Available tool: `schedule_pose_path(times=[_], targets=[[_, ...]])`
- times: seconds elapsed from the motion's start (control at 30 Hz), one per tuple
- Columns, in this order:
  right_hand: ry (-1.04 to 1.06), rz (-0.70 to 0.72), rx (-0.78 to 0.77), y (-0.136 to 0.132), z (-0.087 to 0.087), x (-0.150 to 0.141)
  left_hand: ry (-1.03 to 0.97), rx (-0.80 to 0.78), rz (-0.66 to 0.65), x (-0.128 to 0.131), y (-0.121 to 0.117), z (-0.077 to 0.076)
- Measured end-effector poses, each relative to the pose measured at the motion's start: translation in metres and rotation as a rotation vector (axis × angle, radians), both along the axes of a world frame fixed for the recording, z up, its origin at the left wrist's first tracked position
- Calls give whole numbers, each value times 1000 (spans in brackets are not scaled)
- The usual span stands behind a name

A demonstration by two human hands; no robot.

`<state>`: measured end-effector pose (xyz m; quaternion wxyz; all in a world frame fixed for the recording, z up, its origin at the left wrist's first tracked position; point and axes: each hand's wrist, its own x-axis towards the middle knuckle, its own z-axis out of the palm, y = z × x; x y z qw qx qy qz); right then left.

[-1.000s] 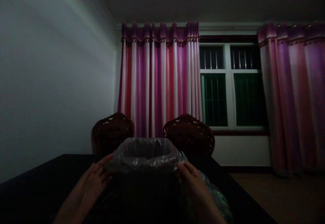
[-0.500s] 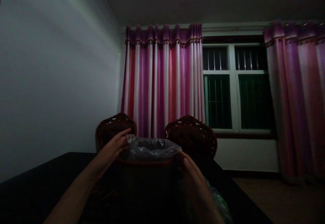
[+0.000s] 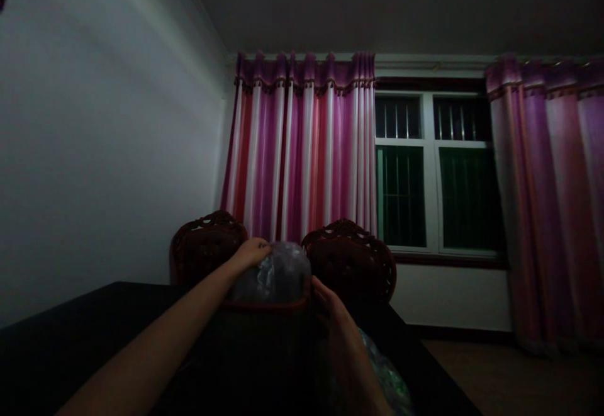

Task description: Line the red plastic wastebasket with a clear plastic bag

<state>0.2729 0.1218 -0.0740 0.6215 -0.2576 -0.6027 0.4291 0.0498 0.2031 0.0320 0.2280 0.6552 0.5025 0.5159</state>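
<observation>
Dim room, dark table point(image 3: 70, 340): left hand point(image 3: 252, 252) now clutches the gathered bag point(image 3: 278, 274) above the bin point(image 3: 264, 340); right hand point(image 3: 330, 303) stays open at its rim.

L hand point(image 3: 252, 252) stretched fwd, grip prob. closed; R hand point(image 3: 330, 306) raised.

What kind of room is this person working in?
Most likely a dining room in a home, dimly lit. A dark table has two carved wooden chairs behind it, and pink and purple curtains hang beside a barred window.
</observation>
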Motion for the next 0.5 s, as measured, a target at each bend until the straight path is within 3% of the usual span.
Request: schedule_pose_path(times=[0.13, 0.3, 0.5], targets=[[83, 40, 18, -2, -1, 0, -273, -7, 80, -29, 20, 20], [106, 50, 45, -11, 2, 0, -526, 91, 119, -48, 21, 44], [91, 22, 5, -23, 8, 3, -702, 304, 157, -52, 12, 92]])
